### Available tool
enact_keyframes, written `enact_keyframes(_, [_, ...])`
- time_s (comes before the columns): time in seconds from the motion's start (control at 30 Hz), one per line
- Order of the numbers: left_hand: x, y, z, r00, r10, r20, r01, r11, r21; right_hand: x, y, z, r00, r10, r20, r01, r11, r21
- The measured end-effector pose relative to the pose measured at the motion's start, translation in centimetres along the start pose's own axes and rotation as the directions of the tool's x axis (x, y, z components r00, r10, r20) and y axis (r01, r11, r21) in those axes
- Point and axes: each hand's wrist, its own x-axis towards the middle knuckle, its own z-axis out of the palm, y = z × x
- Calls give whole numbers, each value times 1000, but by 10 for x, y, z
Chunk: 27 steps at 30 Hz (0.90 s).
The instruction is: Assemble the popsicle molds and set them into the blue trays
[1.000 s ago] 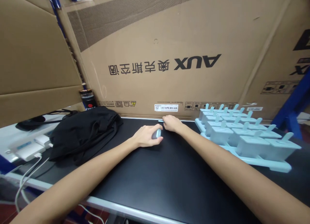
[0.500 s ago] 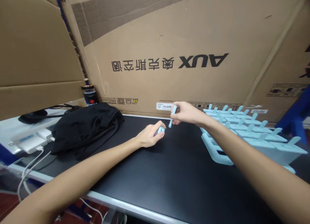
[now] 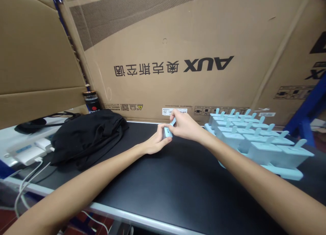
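Note:
Fingers of my left hand are wrapped round a small light-blue popsicle mould piece, most of it hidden by the fingers. My right hand pinches a light-blue popsicle stick, tilted, with its lower end at the top of that piece. Whether the stick has entered the piece's opening, I cannot tell. Over to the right, a light-blue rack bears rows of popsicle moulds with sticks standing up from their lids.
A black bag lies at the left of the black tabletop, beside a white power strip with cables. Behind it stands a dark jar. A large cardboard box walls off the back, and a blue post rises at right.
My right hand has moved left and brought the stick from beside the mould piece to its top. My left hand stays closed round the piece. The view has shifted slightly.

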Motion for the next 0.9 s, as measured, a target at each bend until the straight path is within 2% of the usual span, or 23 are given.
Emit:
enact_keyframes(0.1, [0,-1,-2,999,36,18,-36,999,-26,-2,4,4,997,-50,52,49,999,14])
enact_keyframes(0.23, [0,-2,-3,997,67,-31,-70,993,-91,0,8,-2,987,-87,133,89,996,-10])
enact_keyframes(0.37, [2,-2,-1,999,9,-51,-24,949,-315,6,13,-19,971,-66,231,72,997,-19])
enact_keyframes(0.5, [4,-2,2,990,-83,-111,39,935,-352,8,19,-33,939,-59,340,51,998,31])
enact_keyframes(0.63, [5,0,3,978,-121,-169,57,938,-342,7,24,-34,949,-59,310,59,998,8])
enact_keyframes(0.77, [4,2,2,980,-123,-156,56,924,-378,6,27,-31,955,-84,285,85,996,10])
enact_keyframes(0.9, [3,2,2,979,-118,-164,55,936,-347,7,24,-36,941,-122,315,129,992,0])
